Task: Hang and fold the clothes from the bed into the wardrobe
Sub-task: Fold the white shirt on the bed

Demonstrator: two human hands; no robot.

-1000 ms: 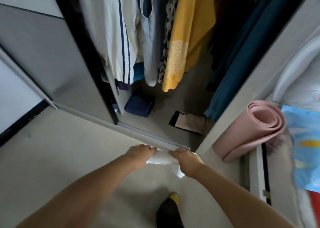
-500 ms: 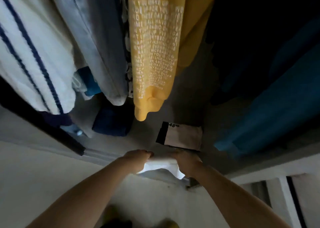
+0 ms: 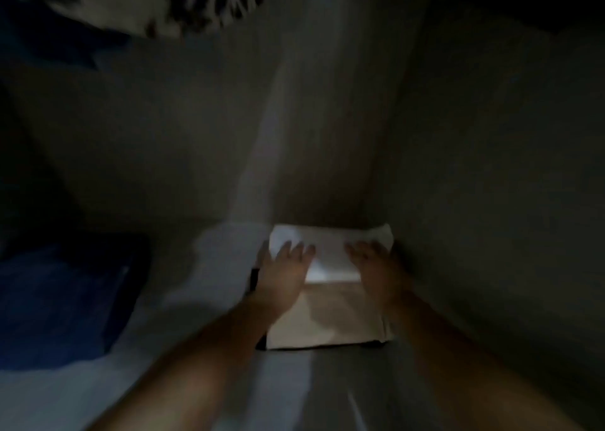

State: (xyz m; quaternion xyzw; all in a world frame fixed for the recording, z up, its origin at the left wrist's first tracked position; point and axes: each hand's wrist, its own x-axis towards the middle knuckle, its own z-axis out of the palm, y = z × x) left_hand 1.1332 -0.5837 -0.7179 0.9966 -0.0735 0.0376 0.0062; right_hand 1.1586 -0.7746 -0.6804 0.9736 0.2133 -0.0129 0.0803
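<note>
Head view looks down into the dim wardrobe floor [image 3: 196, 381], and everything is blurred. Both bare arms reach forward to a folded white garment [image 3: 330, 250] that lies at the back of the floor, close against the right side wall [image 3: 491, 201]. The left hand [image 3: 281, 267] rests flat on the garment's left part with fingers straight and spread; the right hand [image 3: 373, 260] lies flat on its right part, fingers also straight, so neither hand pinches or curls round the cloth. The garment's near edge sits on top of a beige flat packet [image 3: 327, 316] with a dark strip along its left side. A dark blue folded pile [image 3: 65, 299] lies well apart to the left. Above, at the top left, the hem of a black-and-white patterned garment [image 3: 183, 1] hangs down
</note>
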